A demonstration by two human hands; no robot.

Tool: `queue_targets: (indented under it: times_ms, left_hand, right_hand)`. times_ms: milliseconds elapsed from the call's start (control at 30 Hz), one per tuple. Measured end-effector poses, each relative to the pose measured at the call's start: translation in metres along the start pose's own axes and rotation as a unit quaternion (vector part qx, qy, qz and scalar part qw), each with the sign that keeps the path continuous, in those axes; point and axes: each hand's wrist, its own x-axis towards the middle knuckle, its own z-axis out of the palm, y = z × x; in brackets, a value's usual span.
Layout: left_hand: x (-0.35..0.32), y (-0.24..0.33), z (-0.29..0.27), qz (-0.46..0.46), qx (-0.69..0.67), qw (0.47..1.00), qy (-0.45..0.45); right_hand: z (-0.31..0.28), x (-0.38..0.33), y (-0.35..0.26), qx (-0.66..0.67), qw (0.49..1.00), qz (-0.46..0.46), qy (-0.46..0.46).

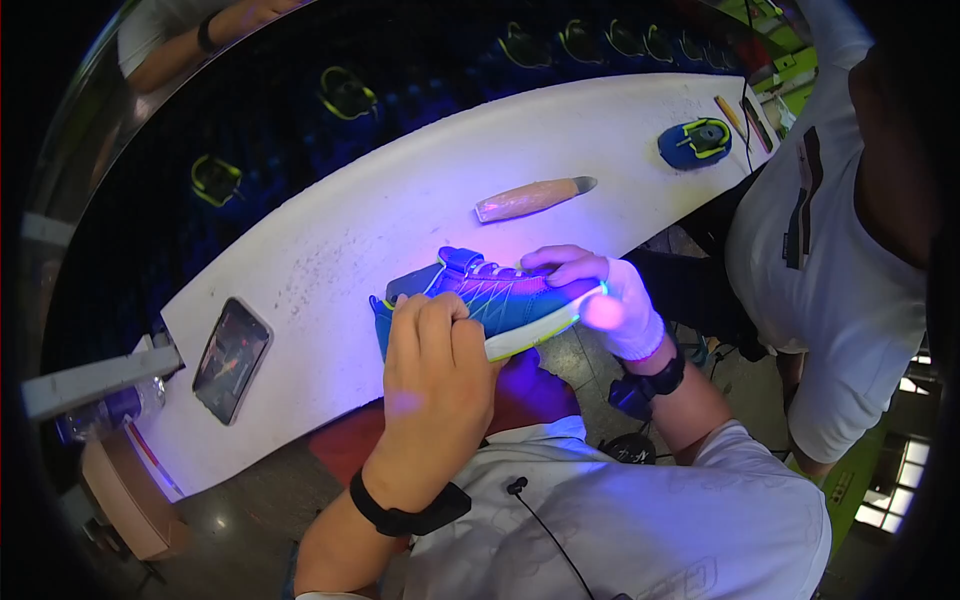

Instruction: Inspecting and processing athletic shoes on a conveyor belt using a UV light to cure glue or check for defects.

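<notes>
A blue sneaker [510, 303] with a white sole, a yellow-green line and laces is held above the near edge of the white table, its toe to the right. My right hand [618, 305], in a white glove, grips the toe end. My bare left hand [437, 365] has its fingers curled against the near side toward the heel; its fingertips are partly hidden, so anything small between them cannot be made out. A grey piece [413, 284] shows at the shoe's opening. Purple light falls on the shoe and glove.
A wrapped-handled blade [533, 199] lies beyond the shoe on the table [330, 230]. A phone [232, 360] lies at left. Another blue shoe [694, 144] stands far right, near a person in white [830, 240]. Several shoes line the dark strip [430, 60] behind.
</notes>
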Motion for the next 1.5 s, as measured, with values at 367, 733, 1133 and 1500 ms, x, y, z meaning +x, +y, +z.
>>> queue_targets:
  times_ms: [367, 733, 1133, 1500]
  left_hand:
    - [0.022, 0.001, -0.001, 0.009, 0.016, 0.999, -0.041]
    - [-0.017, -0.044, -0.121, -0.016, -0.162, 0.983, 0.080]
    - [-0.016, -0.026, -0.134, -0.128, -0.115, 0.985, 0.010]
    - [-0.016, -0.029, -0.129, -0.327, -0.200, 0.924, 0.009]
  right_hand:
    - [-0.013, -0.007, -0.010, -0.529, 0.833, -0.134, -0.091]
    - [0.048, 0.042, 0.039, -0.205, 0.972, 0.107, -0.031]
    - [0.141, 0.076, 0.003, -0.035, 0.968, -0.110, -0.225]
    - [0.177, 0.108, 0.010, 0.099, 0.950, 0.094, -0.279]
